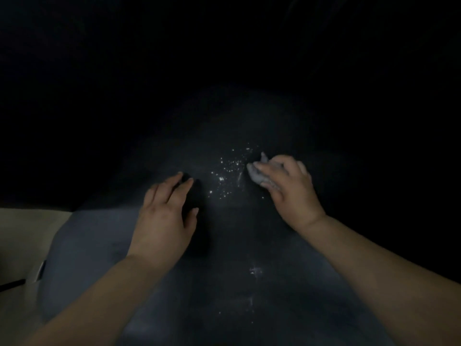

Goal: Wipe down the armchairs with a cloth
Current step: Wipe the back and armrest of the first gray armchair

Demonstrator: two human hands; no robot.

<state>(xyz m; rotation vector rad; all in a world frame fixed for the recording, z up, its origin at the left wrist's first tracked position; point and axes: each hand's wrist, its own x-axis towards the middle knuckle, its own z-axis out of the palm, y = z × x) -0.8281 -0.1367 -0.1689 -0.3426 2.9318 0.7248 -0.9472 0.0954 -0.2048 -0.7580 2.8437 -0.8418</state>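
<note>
Head view, very low light. Two bare forearms enter from the bottom edge, nearest the camera, both cut off by the frame before the elbow.

Armchair (237,245): dark blue-grey upholstery fills most of the lower and middle frame. Only the lit middle patch is readable; the upper half of the picture is black, so the chair's outline and which part of it this is cannot be made out. Left edge of the upholstery curves down against a pale floor (22,233).

Left hand (163,221): lies palm down on the upholstery, fingers straight and slightly spread, grasping nothing. The fingertips merge into a dark shadow just beyond them.

Right hand (289,193): farther forward and to the right, fingers curled and clenched around a bunched pale grey cloth (258,174). The cloth sticks out past the fingertips on the hand's left side and touches the upholstery; the rest of it is hidden under the hand, so its full extent is not visible.

Between the two hands: a scatter of small bright specks (228,171) on the upholstery, just beside the cloth. Whether droplets or dust cannot be told. A fainter whitish smudge (255,270) sits nearer the camera, between the forearms, with a few more faint specks below it.

Lower left edge: a thin dark cable (12,284) and a small pale object beside it, too dim to identify.
</note>
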